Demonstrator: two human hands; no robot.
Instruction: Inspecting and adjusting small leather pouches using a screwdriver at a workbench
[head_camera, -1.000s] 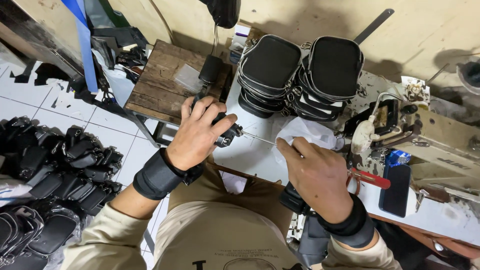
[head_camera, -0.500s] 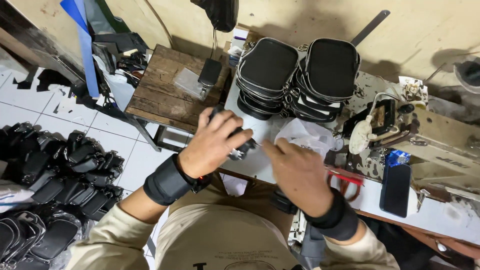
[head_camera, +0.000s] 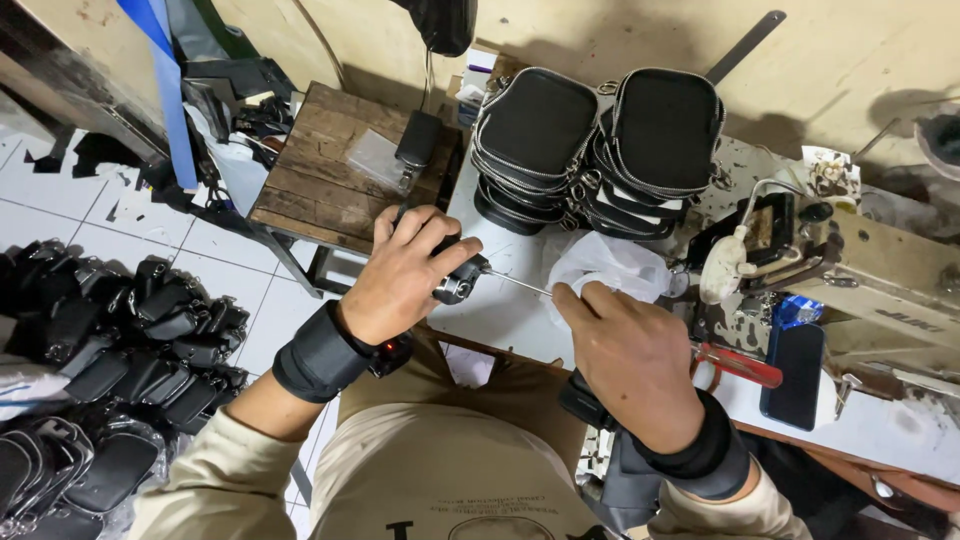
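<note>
Dark-screened phone (head_camera: 797, 373) flat at the table's (head_camera: 500, 310) right, blue packet (head_camera: 797, 310) beside.

Two stacks of black zippered pouches (head_camera: 600, 150) stand on the bench (head_camera: 500, 310), with one white plastic bag (head_camera: 605, 265), one dark phone (head_camera: 795, 375), and one red-handled tool (head_camera: 740, 365).

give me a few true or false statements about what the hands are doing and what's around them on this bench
1. The left hand grips a small dark tool with a metal tip. True.
2. The right hand rests on the phone. False: the dark phone lies apart to its right; the fingers are at the thin metal rod by a white plastic bag.
3. Black zippered pouches are stacked in two piles on the bench. True.
4. The floor on the left holds only bare tiles. False: more black pouches are heaped there.
5. A red-handled tool lies right of the right hand. True.
</note>
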